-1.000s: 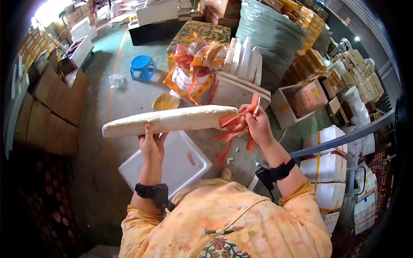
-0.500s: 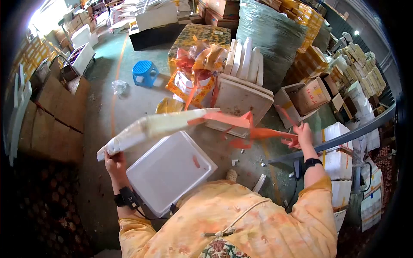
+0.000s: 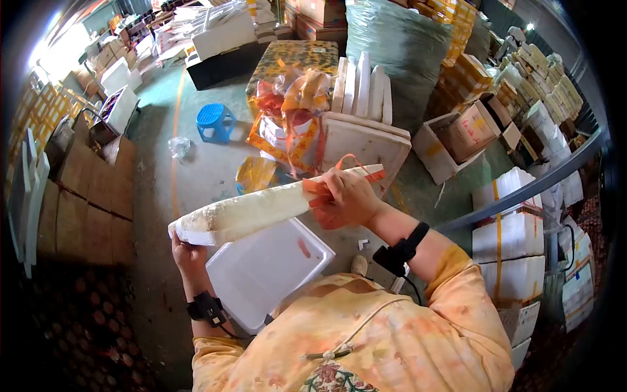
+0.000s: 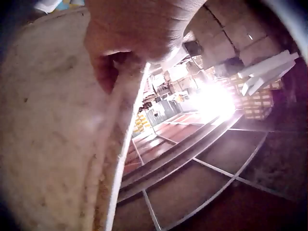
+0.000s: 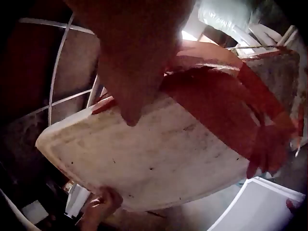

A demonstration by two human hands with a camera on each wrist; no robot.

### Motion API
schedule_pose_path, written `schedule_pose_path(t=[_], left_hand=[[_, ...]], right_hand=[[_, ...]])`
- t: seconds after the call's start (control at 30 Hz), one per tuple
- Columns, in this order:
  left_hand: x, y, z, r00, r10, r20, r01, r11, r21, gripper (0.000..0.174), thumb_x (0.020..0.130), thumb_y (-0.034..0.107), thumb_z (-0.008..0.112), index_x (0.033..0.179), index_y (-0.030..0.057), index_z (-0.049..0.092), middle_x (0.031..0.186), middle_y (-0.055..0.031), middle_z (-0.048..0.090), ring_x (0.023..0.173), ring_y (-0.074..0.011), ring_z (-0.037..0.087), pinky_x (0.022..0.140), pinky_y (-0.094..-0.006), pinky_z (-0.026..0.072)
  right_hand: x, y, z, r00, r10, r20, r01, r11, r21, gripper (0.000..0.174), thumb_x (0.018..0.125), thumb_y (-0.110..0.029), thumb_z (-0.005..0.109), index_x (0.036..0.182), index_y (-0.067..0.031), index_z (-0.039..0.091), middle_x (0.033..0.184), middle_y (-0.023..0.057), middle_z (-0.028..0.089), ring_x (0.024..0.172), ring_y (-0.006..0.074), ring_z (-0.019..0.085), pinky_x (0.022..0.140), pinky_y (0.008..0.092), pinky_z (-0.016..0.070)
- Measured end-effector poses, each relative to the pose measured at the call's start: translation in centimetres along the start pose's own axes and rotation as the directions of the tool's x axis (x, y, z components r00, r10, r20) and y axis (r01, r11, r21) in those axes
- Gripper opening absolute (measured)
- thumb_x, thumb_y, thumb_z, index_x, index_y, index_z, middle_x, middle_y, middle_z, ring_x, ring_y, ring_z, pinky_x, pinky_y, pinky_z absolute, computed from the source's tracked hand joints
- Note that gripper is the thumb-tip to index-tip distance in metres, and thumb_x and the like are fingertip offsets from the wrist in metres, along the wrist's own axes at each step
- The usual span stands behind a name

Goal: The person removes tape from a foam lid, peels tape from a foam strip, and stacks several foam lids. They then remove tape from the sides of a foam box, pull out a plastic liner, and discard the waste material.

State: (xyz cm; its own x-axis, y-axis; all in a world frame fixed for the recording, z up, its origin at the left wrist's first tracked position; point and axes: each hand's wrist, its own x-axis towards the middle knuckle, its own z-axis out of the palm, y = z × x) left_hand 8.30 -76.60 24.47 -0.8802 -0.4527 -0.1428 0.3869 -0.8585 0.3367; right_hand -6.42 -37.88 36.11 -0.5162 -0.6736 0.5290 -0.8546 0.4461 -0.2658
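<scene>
A dirty white foam lid [image 3: 251, 212] is held up on its edge, tilted, its right end higher. My left hand [image 3: 189, 260] grips its lower left corner; in the left wrist view the fingers of that hand [image 4: 137, 29] wrap over the lid's edge [image 4: 103, 168]. At the right part of the lid, my right hand [image 3: 349, 199] pinches red tape [image 3: 316, 189], with a loop of it standing above the fingers. The right wrist view shows wide red tape [image 5: 216, 96] across the lid's face [image 5: 144, 154], beside the right hand [image 5: 139, 57].
A white foam box or lid [image 3: 271, 268] lies below on the floor. Beyond are a blue stool [image 3: 215, 123], a white bag with orange tape [image 3: 287, 134] and upright foam lids [image 3: 361, 88]. Brown cartons [image 3: 85, 215] stand left, stacked foam boxes [image 3: 509, 238] right, near a grey rail [image 3: 522, 189].
My right hand went out to the right with a long stretch of red tape, then came back in to the lid. My left hand moved from the lid's underside to its left corner.
</scene>
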Motion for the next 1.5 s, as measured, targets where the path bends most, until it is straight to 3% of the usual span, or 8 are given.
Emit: schedule_pose_path(t=[0.1,0.3,0.87,1.0,1.13,1.23,1.37,1.5], left_hand=[[-2.4,-3.1,3.8,0.98,0.069,0.187,-0.057,0.996,-0.07,0.045,0.092,0.036,0.034,0.119,0.0013,0.043,0.12,-0.0158,0.049,0.112,-0.0301,0.046,0.096,-0.0488,0.0355],[-7.9,-14.6,11.7,0.893,-0.382,0.24,0.082,0.66,0.747,0.056,0.086,0.05,0.043,0.125,0.0112,0.037,0.113,-0.0144,0.053,0.11,-0.0301,0.048,0.089,-0.0435,0.0422],[-5.6,-17.8,8.5,0.984,-0.176,-0.035,0.148,0.687,0.712,0.033,0.087,0.025,0.047,0.109,0.0013,0.043,0.091,-0.012,0.056,0.074,-0.0205,0.061,0.06,-0.0308,0.0538],[-5.2,-17.0,8.5,0.99,-0.137,-0.023,0.103,0.616,0.781,0.031,0.086,0.021,0.048,0.11,0.0027,0.041,0.093,-0.0098,0.055,0.073,-0.0191,0.061,0.056,-0.0293,0.0523],[-4.2,-16.2,9.0,0.988,-0.068,-0.136,0.14,0.757,0.638,0.038,0.084,0.022,0.054,0.113,0.0067,0.035,0.099,-0.01,0.054,0.078,-0.0205,0.061,0.058,-0.0309,0.053],[-4.4,-16.6,10.2,0.983,-0.094,-0.158,0.178,0.7,0.692,0.044,0.082,0.023,0.059,0.115,0.0068,0.034,0.103,-0.0102,0.053,0.082,-0.0218,0.061,0.059,-0.033,0.0535],[-4.4,-19.2,8.6,0.973,-0.223,-0.049,0.185,0.642,0.744,0.043,0.078,0.016,0.062,0.111,0.0018,0.038,0.096,-0.0107,0.054,0.081,-0.0211,0.059,0.062,-0.0354,0.0524],[-0.5,-14.9,3.3,0.986,-0.047,-0.162,0.142,0.747,0.65,0.043,0.08,0.026,0.063,0.11,0.0051,0.041,0.095,-0.007,0.055,0.079,-0.0169,0.057,0.062,-0.0308,0.0485]], right_hand=[[0.0,0.0,0.0,0.993,0.096,0.075,-0.098,0.995,0.02,0.036,0.066,-0.024,0.066,0.088,-0.0044,0.045,0.079,0.0136,0.053,0.069,0.0324,0.057,0.059,0.0404,0.0458],[1.5,-3.2,1.3,0.986,-0.076,0.152,0.068,0.996,0.055,0.024,0.072,-0.015,0.057,0.089,-0.004,0.045,0.08,0.0132,0.053,0.066,0.0325,0.057,0.058,0.0401,0.0463],[-2.9,-4.9,5.4,0.926,-0.003,0.377,-0.163,0.899,0.407,0.012,0.071,-0.005,0.058,0.077,-0.0006,0.049,0.08,0.0152,0.053,0.072,0.0364,0.053,0.062,0.0396,0.0429],[-2.6,-6.1,4.6,0.892,0.104,0.44,-0.355,0.764,0.539,0.015,0.076,-0.006,0.062,0.073,-0.0038,0.048,0.057,0.0074,0.049,0.053,0.0176,0.051,0.05,0.0302,0.042],[-2.9,-4.3,5.0,0.881,0.208,0.426,-0.469,0.251,0.847,0.013,0.085,-0.009,0.054,0.078,-0.0059,0.044,0.065,-0.0014,0.047,0.058,0.0071,0.046,0.049,0.0229,0.0394],[-3.0,-5.2,4.5,0.731,0.309,0.609,-0.588,-0.167,0.791,0.01,0.087,-0.009,0.051,0.081,-0.0057,0.044,0.07,0.0002,0.047,0.058,0.0082,0.044,0.051,0.022,0.0386],[-3.3,-7.1,4.2,0.66,0.114,0.743,-0.704,-0.251,0.664,0.003,0.09,-0.008,0.046,0.092,-0.0069,0.046,0.074,0.0034,0.047,0.064,0.0128,0.047,0.057,0.0258,0.0427],[-6.6,-1.3,-0.2,0.849,0.169,0.501,-0.404,0.819,0.408,0.025,0.081,-0.024,0.056,0.097,-0.0061,0.05,0.077,0.0138,0.059,0.066,0.0238,0.06,0.061,0.0318,0.0468]])
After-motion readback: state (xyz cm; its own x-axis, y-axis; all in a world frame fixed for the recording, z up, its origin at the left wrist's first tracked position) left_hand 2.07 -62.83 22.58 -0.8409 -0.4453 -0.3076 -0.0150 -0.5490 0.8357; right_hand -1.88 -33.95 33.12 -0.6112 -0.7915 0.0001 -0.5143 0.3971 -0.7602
